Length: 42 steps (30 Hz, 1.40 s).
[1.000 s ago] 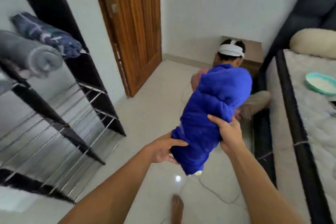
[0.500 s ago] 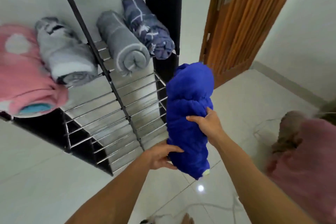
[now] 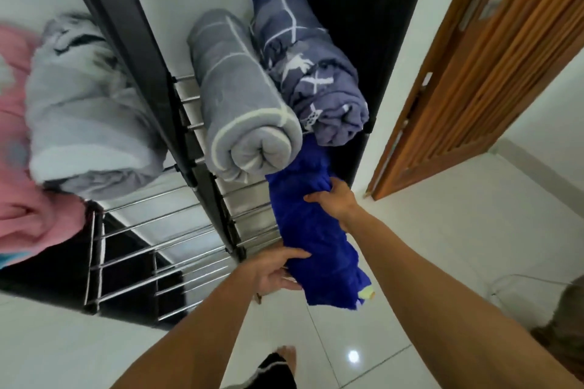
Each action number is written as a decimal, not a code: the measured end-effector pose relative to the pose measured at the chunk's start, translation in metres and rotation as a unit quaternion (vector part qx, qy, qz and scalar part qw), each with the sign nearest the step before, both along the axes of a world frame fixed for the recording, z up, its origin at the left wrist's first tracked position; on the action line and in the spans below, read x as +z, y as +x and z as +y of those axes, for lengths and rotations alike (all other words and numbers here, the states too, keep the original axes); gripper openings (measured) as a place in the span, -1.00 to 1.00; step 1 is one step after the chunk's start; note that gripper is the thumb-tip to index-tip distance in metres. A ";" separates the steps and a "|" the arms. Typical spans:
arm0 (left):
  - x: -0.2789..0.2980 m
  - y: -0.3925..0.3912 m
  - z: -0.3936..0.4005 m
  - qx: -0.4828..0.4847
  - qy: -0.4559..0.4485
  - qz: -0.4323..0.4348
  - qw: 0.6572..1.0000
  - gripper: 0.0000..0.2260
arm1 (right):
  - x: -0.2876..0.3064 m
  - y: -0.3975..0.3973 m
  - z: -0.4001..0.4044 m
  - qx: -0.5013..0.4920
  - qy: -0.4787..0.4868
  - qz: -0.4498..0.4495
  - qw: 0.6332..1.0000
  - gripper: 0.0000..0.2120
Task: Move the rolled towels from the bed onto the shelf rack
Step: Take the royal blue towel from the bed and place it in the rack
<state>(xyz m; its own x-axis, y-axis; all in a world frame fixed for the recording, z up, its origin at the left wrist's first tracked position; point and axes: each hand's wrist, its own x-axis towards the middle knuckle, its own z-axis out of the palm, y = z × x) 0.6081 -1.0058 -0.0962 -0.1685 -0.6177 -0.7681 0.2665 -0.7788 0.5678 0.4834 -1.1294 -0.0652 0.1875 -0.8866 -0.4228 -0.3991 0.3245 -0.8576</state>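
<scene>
I hold a rolled royal-blue towel (image 3: 316,230) with both hands at the right end of the shelf rack (image 3: 202,211). My left hand (image 3: 278,271) grips its lower near end from the left. My right hand (image 3: 335,199) clutches its middle from the right. The towel's far end is pushed in under a grey striped rolled towel (image 3: 243,110) and a blue-grey patterned rolled towel (image 3: 309,73), both lying on the upper tier. The blue towel sits over the steel bars of the tier below.
A pale grey rolled towel (image 3: 85,110) and a pink one (image 3: 22,186) lie on the rack's left section. A wooden door (image 3: 493,73) stands to the right. White tiled floor (image 3: 442,262) lies below, with another person's clothing (image 3: 565,331) at the right edge.
I turned from the bed toward the rack and stepped close. The blue towel has moved forward, and its far end now sits under the grey and patterned rolls.
</scene>
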 end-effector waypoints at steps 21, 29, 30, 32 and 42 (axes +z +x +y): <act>-0.021 0.009 -0.070 0.129 -0.096 -0.057 0.985 -0.34 | -0.044 0.035 -0.070 0.073 -0.066 0.183 0.978 -0.35; 0.045 -0.025 -0.018 -0.120 -0.108 -0.294 0.942 -0.78 | 0.017 -0.021 0.014 0.026 -0.070 0.155 0.985 -0.43; 0.052 -0.032 -0.014 -0.200 -0.133 -0.340 0.909 -0.85 | 0.026 -0.032 0.027 0.010 -0.073 0.144 0.987 -0.44; 0.062 -0.050 -0.009 -0.306 -0.172 -0.397 0.848 -0.78 | 0.042 -0.058 0.053 -0.029 -0.080 0.122 0.989 -0.46; 0.102 -0.212 0.058 -0.483 -0.308 -0.391 0.720 -0.65 | 0.071 -0.252 0.268 -0.354 -0.047 0.043 0.933 -0.62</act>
<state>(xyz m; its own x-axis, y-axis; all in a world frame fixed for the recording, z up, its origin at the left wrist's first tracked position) 0.3963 -0.9478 0.0061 -0.4123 -0.7665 -0.4924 -0.8206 0.0776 0.5663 0.2316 -0.8613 0.0062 -0.4909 -0.8087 -0.3240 -0.1821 0.4589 -0.8696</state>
